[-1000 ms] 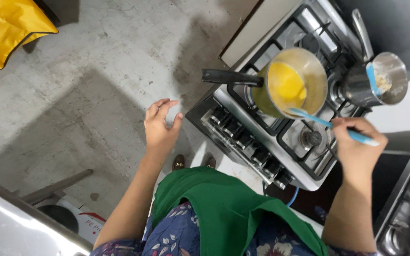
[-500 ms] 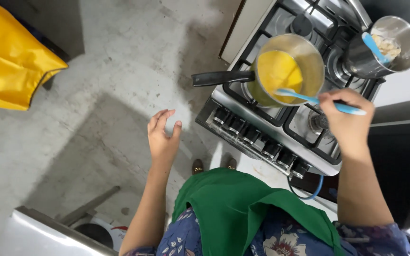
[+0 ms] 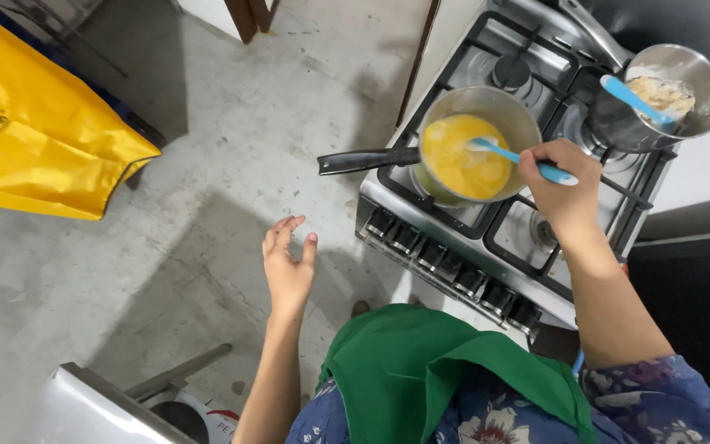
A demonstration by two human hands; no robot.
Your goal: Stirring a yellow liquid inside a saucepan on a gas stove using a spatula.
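Since half a second ago my left hand (image 3: 288,267) has let its fingers spread out; before, they were curled round something small and pale, and now the palm is bare. My right hand (image 3: 564,182) has slid a bit further over the stove, and the spatula's tip has gone from the pan's near edge into the yellow stuff.

Only one view here, the head cam looking straight down, so that's all I've got.

My right hand's fingers are wrapped tight round the handle of the blue spatula (image 3: 519,158). It's light blue, thin, lying at a slant, its paler blade end dipped into the mix near the middle of the pan. The saucepan (image 3: 480,105) is steel, round, with a long black handle (image 3: 367,160) sticking out to my left past the stove's edge. Inside is a bright yellow-orange liquid (image 3: 462,160), glossy and smooth looking, covering the whole bottom. The pan sits on the near left burner of the gas stove (image 3: 536,238), which has black grates and a row of knobs along the front.

My left hand hangs over the grey concrete floor (image 3: 207,164), well apart from the stove, fingers loose and apart, touching nothing.

On the far right burner there's a second steel pot (image 3: 688,123) with a pale lumpy mix and another blue utensil (image 3: 630,97) leaning in it. A yellow bag (image 3: 34,156) sits off to the left. My green apron (image 3: 421,370) fills the bottom.
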